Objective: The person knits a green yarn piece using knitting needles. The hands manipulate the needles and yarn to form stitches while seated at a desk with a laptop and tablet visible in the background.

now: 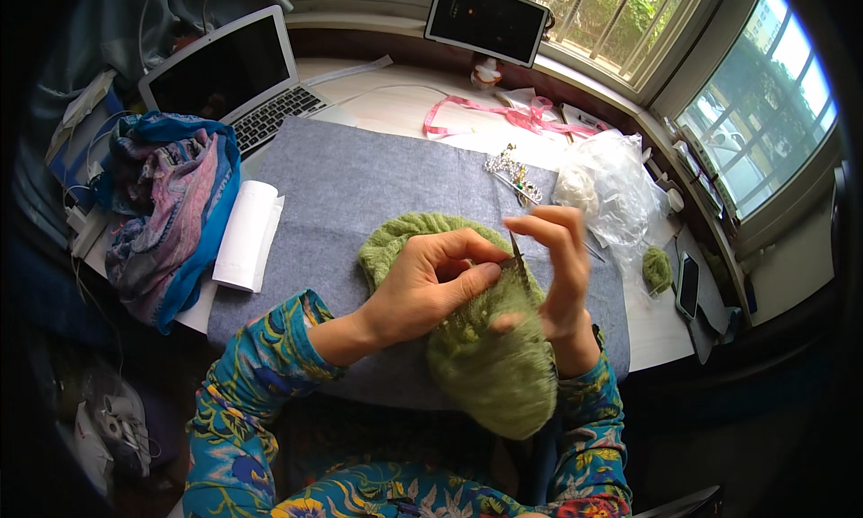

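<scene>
A green knitted piece (485, 369) hangs from dark knitting needles (518, 251) over the near edge of the grey cloth (350, 174); its lower part is blurred. My left hand (425, 282) pinches a needle and the top of the knitting between thumb and forefinger. To the right of it, my right hand (553, 268) is raised at the other needle, index finger extended near the pointed tip and thumb low against the knitting. Whether its fingers grip the needle or the fabric cannot be told. More of the green knitting lies behind my left hand.
A paper roll (247, 238), a patterned scarf (168, 214) and a laptop (263, 100) are at left. Toward the right lie a chain bundle (516, 174), a plastic bag (613, 187), a green yarn ball (657, 270) and a phone (688, 285). A pink tape measure (465, 106) lies at the back.
</scene>
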`<state>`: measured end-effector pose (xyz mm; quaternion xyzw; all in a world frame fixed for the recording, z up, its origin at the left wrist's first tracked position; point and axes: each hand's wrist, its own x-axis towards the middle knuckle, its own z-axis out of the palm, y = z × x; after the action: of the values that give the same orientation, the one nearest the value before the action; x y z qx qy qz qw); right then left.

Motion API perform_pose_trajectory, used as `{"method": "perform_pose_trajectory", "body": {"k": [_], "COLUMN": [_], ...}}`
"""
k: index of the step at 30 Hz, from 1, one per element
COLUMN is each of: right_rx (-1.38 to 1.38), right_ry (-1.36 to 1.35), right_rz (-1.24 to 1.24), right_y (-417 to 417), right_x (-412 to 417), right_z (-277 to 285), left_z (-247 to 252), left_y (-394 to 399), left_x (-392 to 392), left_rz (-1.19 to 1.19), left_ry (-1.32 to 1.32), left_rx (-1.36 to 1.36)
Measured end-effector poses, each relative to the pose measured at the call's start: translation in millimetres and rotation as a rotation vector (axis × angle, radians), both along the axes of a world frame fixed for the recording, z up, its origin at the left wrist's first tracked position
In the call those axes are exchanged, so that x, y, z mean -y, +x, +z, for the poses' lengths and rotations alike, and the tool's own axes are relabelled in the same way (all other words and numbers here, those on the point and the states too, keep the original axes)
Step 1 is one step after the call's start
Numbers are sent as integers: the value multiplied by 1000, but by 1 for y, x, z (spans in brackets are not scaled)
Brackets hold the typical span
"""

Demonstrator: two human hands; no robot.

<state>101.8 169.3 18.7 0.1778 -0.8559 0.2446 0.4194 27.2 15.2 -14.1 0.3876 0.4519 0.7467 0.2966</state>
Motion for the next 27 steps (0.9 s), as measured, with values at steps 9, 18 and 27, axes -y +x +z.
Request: {"method": "perform_pose_trajectory", "body": {"k": [9, 18, 27], "right_rx": [-201, -258, -227], "right_ry": [253, -19, 74], "right_rz": [-253, -139, -112], "right_y": [15, 4, 8], "right_x": [-5, -4, -2], "right_z": [-2, -16, -9], "left_z": [4, 1, 9], "left_y": [-6, -7, -9], "left_x": [0, 0, 7], "left_rz": [136, 2, 122], "left_ry": [103, 63, 34], "left_rx": [49, 27, 33]}}
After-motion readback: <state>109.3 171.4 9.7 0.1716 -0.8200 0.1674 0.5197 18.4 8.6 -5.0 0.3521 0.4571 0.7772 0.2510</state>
